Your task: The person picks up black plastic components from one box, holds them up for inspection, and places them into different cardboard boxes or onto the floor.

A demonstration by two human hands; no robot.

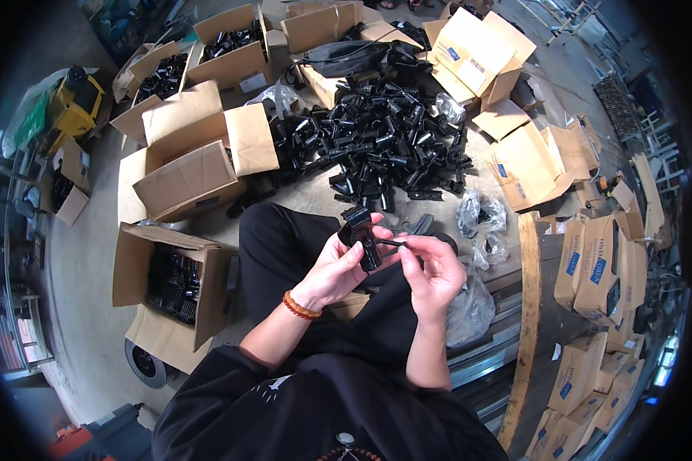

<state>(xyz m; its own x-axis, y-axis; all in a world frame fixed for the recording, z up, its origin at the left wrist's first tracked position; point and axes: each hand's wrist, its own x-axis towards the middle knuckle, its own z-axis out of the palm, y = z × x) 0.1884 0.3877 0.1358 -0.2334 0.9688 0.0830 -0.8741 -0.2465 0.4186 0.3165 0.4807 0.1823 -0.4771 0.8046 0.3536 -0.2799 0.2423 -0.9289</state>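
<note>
My left hand [338, 265] is closed around a glossy black plastic or metal part [357, 230], roughly tubular at its top end, held up over my lap. My right hand [433, 273] pinches a thin black rod [390, 243] between thumb and fingers. The rod points left at the side of the black part; whether its tip enters the part I cannot tell. Beyond my knees a large heap of similar black parts [377, 138] lies on the floor. My crossed legs in black trousers [284, 238] are under both hands.
Open cartons stand around the heap, among them a carton [184, 184] at the left and a carton [169, 330] full of black parts nearby. Clear plastic bags [480, 215] lie right of my knee. Closed cartons [592, 261] are stacked past a wooden plank [527, 307].
</note>
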